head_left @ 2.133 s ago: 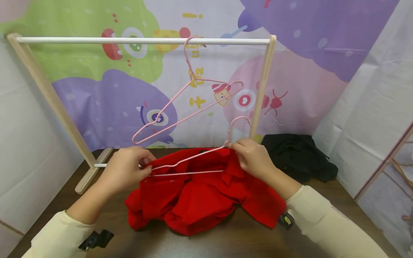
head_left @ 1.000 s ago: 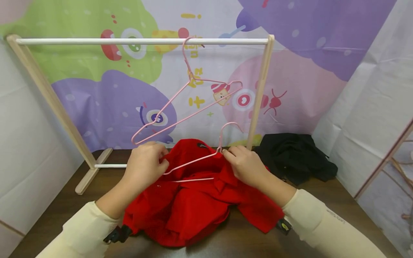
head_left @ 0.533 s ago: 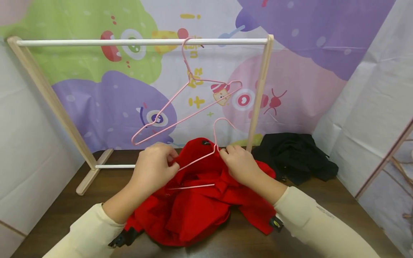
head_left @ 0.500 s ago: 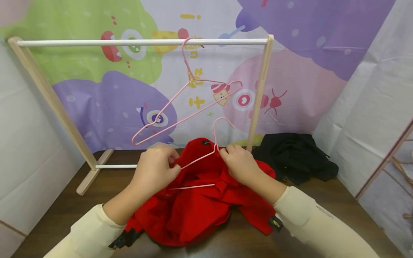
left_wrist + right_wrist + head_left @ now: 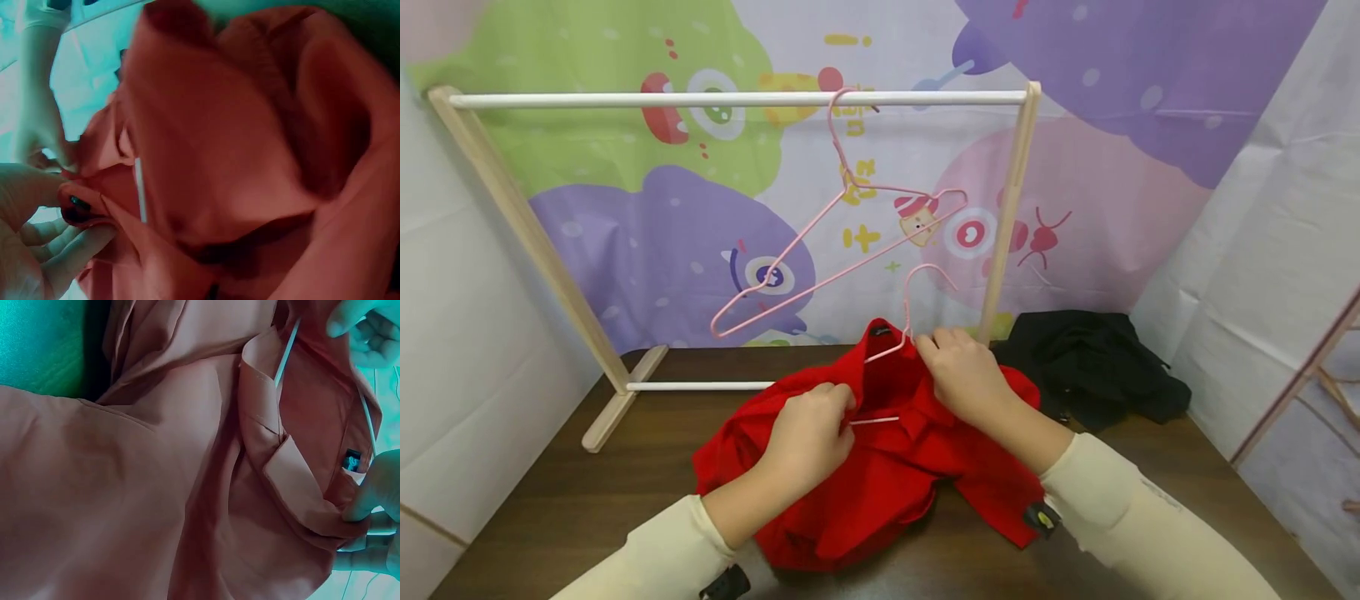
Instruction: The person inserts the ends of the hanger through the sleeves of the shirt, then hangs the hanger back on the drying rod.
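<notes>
A red collared shirt (image 5: 857, 517) lies bunched on the table, its neck opening raised. Inside the opening is a pink wire hanger (image 5: 907, 304); its hook stands above the collar, and a stretch of its lower bar shows below. My left hand (image 5: 808, 429) grips the shirt's front edge on the left side of the opening. At the right side of the collar, just beside the hanger's neck, my right hand (image 5: 966, 371) pinches the cloth. In the right wrist view a dark label (image 5: 352, 460) shows inside the collar. Both ends of the hanger are hidden by the shirt.
Behind the shirt stands a wooden rack with a white rail (image 5: 625, 100). Another pink hanger (image 5: 842, 267) hangs from that rail. Black cloth (image 5: 1090, 362) lies in a heap at the right on the brown table (image 5: 550, 508). A printed curtain closes off the back.
My left hand has moved right and down toward me, bringing the shirt's left side over the hanger's left arm. The right hand stays at the collar, shifted slightly.
</notes>
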{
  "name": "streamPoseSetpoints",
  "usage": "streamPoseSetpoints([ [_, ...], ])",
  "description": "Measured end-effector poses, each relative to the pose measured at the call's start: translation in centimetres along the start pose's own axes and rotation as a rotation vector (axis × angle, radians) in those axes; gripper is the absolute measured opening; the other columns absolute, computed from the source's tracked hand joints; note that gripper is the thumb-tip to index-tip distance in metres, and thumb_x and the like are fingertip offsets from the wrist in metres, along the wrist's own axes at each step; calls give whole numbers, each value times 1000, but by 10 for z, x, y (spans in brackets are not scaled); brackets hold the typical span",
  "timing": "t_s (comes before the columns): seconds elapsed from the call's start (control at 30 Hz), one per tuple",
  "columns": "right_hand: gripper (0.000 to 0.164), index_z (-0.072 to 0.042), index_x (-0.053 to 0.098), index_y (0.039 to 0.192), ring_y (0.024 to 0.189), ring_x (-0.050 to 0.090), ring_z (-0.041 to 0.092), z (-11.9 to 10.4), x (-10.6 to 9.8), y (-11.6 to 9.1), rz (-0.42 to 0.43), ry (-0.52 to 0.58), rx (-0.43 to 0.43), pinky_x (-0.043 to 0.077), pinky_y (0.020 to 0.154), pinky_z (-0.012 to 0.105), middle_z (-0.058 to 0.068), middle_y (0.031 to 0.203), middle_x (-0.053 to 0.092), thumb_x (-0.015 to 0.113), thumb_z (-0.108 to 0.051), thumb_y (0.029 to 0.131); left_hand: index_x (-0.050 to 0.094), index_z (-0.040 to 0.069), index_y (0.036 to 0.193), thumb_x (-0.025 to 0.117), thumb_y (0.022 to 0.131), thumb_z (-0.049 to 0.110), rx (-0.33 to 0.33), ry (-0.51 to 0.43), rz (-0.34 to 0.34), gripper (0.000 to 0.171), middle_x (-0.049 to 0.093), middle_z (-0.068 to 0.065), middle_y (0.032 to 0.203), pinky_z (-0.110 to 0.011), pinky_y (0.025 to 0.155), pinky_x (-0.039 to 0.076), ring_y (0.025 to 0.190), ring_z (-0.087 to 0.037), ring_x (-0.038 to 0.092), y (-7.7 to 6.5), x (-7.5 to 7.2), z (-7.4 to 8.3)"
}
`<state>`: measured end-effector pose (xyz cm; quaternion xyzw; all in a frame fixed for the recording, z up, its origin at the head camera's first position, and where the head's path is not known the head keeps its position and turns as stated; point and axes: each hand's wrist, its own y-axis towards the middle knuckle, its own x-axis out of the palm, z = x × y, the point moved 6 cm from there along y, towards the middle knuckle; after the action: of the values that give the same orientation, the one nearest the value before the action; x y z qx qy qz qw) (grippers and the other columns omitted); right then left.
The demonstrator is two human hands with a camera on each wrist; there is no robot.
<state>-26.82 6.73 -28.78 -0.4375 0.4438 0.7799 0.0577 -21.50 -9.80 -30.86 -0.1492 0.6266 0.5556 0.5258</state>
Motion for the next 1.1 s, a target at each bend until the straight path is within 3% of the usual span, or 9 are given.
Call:
streamPoseSetpoints([
  [0.17, 21, -1, 63, 95, 74, 60, 32, 5, 3, -5, 2, 7, 17, 54, 51, 43, 12, 79, 59, 64, 7, 77, 63, 7, 86, 74, 69, 0, -20, 26, 92, 21, 62, -5, 78, -41, 54, 52, 66, -25, 62, -3, 2, -5],
  [0.37, 23, -2, 65, 97, 77, 62, 33, 17, 2, -12, -1, 16, 63, 55, 54, 47, 12, 84, 63, 66, 6, 75, 65, 9, 93, 72, 68, 6, -90, 94, 160, 26, 62, -5, 81, -42, 46, 48, 64, -27, 61, -3, -18, -26],
  [0.47, 21, -2, 63, 95, 74, 61, 33, 21, 0, -13, 6, 14, 67, 55, 54, 47, 13, 82, 62, 66, 6, 76, 66, 10, 99, 79, 72, 21, -151, 22, 105, 32, 63, -5, 87, -41, 54, 50, 70, -24, 61, -2, -24, -43],
  [0.57, 19, -2, 62, 93, 73, 60, 34, 23, -1, -13, 9, 9, 68, 55, 53, 47, 13, 81, 60, 66, 5, 76, 68, 10, 104, 74, 83, 38, -230, -169, 43, 36, 66, -4, 95, -42, 69, 52, 82, -22, 62, -3, -28, -66],
  [0.67, 19, -2, 62, 93, 72, 60, 34, 24, 0, -14, 5, 7, 76, 55, 54, 46, 13, 81, 61, 66, 5, 77, 69, 7, 108, 65, 93, 34, -268, -328, 41, 31, 69, -7, 101, -45, 80, 52, 93, -24, 64, -6, -33, -89],
  [0.77, 19, -3, 61, 93, 72, 60, 34, 24, 2, -15, -1, 5, 80, 55, 54, 47, 14, 81, 61, 66, 5, 77, 69, 4, 111, 68, 90, 15, -217, -315, 55, 24, 68, -13, 105, -47, 80, 53, 96, -29, 63, -8, -36, -106],
  [0.9, 21, -3, 61, 94, 73, 60, 35, 23, 2, -16, 7, 10, 73, 55, 54, 47, 14, 80, 59, 66, 6, 76, 66, -2, 118, 69, 84, 2, -120, -219, 14, 35, 64, -20, 116, -51, 87, 49, 105, -36, 60, -5, -30, -120],
  [1.0, 22, -3, 61, 95, 74, 60, 34, 22, 2, -16, 10, 18, 67, 55, 55, 47, 13, 81, 59, 65, 7, 76, 62, -4, 124, 67, 87, 5, -131, -234, -76, 38, 62, -22, 122, -53, 93, 46, 111, -38, 59, -2, -20, -133],
  [1.1, 23, -4, 62, 95, 73, 60, 34, 21, 3, -17, 7, 24, 61, 55, 55, 47, 13, 81, 59, 65, 7, 76, 65, -3, 120, 66, 90, 7, -176, -277, -139, 32, 67, -20, 115, -52, 89, 49, 103, -36, 64, 1, -12, -142],
])
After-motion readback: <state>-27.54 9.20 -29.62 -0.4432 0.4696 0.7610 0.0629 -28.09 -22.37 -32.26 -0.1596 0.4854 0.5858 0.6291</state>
